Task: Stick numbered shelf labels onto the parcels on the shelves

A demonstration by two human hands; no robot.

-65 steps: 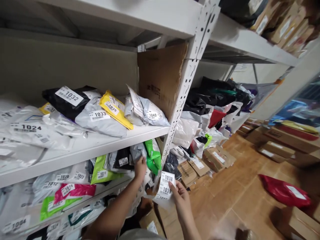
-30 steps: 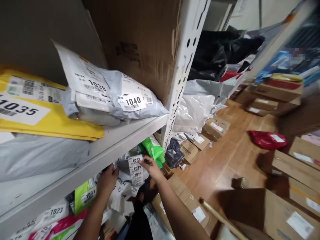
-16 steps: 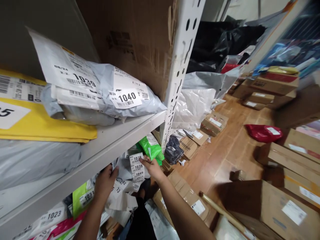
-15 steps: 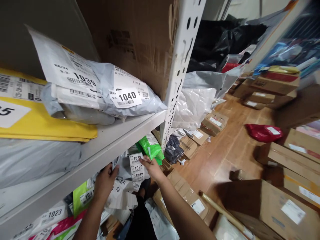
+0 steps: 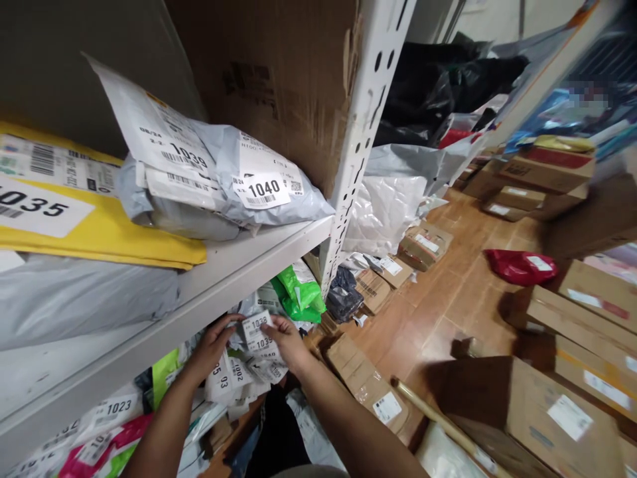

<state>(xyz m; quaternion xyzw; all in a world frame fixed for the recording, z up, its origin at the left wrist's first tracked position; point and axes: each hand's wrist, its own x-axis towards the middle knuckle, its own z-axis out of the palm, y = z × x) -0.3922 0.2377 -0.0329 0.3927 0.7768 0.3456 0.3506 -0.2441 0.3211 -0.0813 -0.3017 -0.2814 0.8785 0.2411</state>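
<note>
A strip of numbered labels (image 5: 262,344), with 1038 at its top and 1039 below, is held in front of the lower shelf. My right hand (image 5: 288,342) pinches its upper right edge between thumb and fingers. At its upper left corner are the fingertips of my left hand (image 5: 215,342), closed on the edge. More loose numbered labels (image 5: 233,376) hang in a bunch beneath, between my wrists. Just behind my right hand lies a bright green plastic parcel (image 5: 300,292). Grey mailer bags behind the strip are partly hidden.
A white metal shelf (image 5: 249,255) crosses above my hands, bearing a grey mailer (image 5: 308,206) labelled 1040 and a yellow mailer (image 5: 149,242). Its perforated post (image 5: 365,126) stands right of them. Cardboard boxes (image 5: 542,405), a long tube (image 5: 442,425) and a red parcel (image 5: 517,267) lie on the wooden floor.
My left hand has moved right and up to the label strip's corner. The strip has shifted slightly left and tilted, and the view has turned a little left.
</note>
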